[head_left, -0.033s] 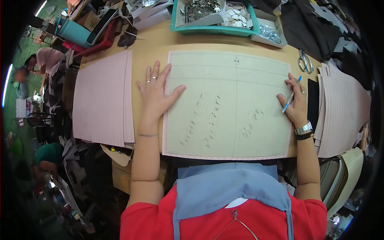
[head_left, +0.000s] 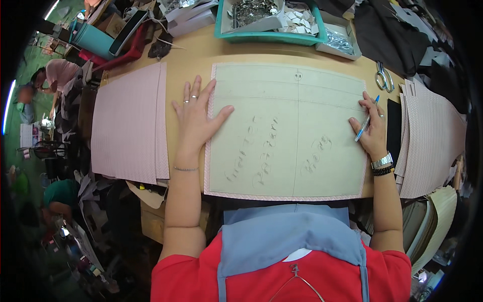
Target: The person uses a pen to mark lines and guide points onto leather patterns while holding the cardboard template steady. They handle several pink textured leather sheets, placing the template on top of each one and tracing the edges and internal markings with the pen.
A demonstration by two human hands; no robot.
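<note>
A pale green card template [head_left: 251, 146] with ruled lines and handwriting lies flat over a pink textured sheet [head_left: 207, 171], whose edge shows as a thin border round the card. My left hand [head_left: 196, 113] rests open at their left edge, fingers spread, thumb on the card. At the right edge my right hand [head_left: 371, 126] grips a blue-and-clear pen [head_left: 367, 121] slantwise, with its fingertips touching the card's border.
Pink sheets are stacked at left [head_left: 128, 126] and right [head_left: 432, 136]. Scissors [head_left: 384, 78] lie beyond my right hand. A teal tray [head_left: 266, 38] of small parts, a white box [head_left: 347, 50] and dark cloth [head_left: 387, 30] line the far side. Co-workers are at far left.
</note>
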